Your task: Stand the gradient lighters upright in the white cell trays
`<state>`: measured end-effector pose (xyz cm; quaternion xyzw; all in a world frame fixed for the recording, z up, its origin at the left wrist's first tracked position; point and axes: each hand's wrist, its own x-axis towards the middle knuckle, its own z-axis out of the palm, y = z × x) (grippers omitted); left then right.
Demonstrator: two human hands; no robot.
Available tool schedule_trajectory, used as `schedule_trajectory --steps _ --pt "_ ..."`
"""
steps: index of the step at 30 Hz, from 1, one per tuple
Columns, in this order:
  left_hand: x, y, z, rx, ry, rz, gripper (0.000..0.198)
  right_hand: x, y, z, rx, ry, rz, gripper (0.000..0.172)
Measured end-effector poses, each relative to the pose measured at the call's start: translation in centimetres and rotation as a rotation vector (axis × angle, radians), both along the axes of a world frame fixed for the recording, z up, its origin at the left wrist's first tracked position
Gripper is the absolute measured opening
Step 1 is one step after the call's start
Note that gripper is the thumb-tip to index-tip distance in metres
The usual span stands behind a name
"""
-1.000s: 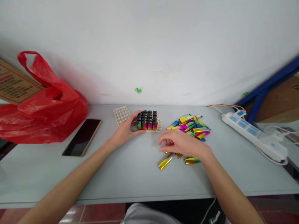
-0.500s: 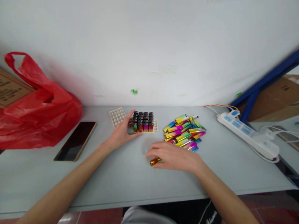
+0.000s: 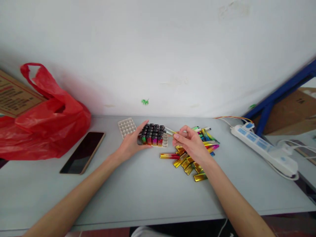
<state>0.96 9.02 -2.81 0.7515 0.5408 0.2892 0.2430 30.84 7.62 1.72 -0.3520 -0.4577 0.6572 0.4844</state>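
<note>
Pinching check: right hand [image 3: 190, 144] is closed on one held lighter [image 3: 170, 132], thumb and fingertips on its body. The lighter sits nearly level in the air, free end aimed left at the loaded tray [image 3: 166, 141]. That end is just above the tray's right edge; can't tell whether it touches.

Left hand [image 3: 133, 143] is clasped round the loaded tray's left end, thumb on the far side, fingers along the near side. The tray sits flat on the worktop [image 3: 138, 187], between the two hands. It's packed with upright lighters, black caps up. A bare strip of sockets shows on the side nearest the right hand.

Loose pile [image 3: 187, 163] of foil-coloured lighters lies under and past the right hand. Gold ones are on the wrist side, multicoloured ones beyond the knuckles. A lone lighter [image 3: 169, 156], red and gold, lies flat just near-left of the right hand, apart from the pile.

Empty tray [image 3: 127, 126] lies just beyond the left hand, touching or nearly touching the loaded one. Phone [image 3: 82, 152] is face up, well left of the left hand; red bag [image 3: 44, 118] is further left. Power strip [image 3: 264, 148] is well right of the right hand.
</note>
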Motion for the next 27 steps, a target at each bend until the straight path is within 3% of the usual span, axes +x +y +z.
schedule_trajectory --steps 5,10,12,14,20,27 --pt "-1.2 0.2 0.1 0.003 -0.002 -0.063 0.115 -0.6 -0.4 0.3 -0.056 0.041 0.09 0.059" --pt "-1.6 0.1 0.3 -0.014 -0.017 -0.083 0.114 -1.4 -1.2 0.1 -0.095 -0.079 0.252 0.04" --pt "-1.7 0.1 0.2 -0.003 -0.022 -0.087 0.112 -1.7 -1.3 -0.3 -0.106 -0.122 0.257 0.044" --pt "-1.7 0.0 0.0 0.011 -0.021 -0.09 0.113 -2.0 -1.4 -0.6 -0.058 -0.213 0.215 0.05" --pt "-1.6 0.0 -0.1 0.024 -0.004 -0.082 0.112 -2.4 -1.4 -1.1 0.336 -0.695 -0.08 0.061" --pt "-1.3 -0.2 0.1 0.026 -0.018 -0.081 0.112 -2.5 -1.9 -0.5 0.427 -0.786 -0.141 0.051"
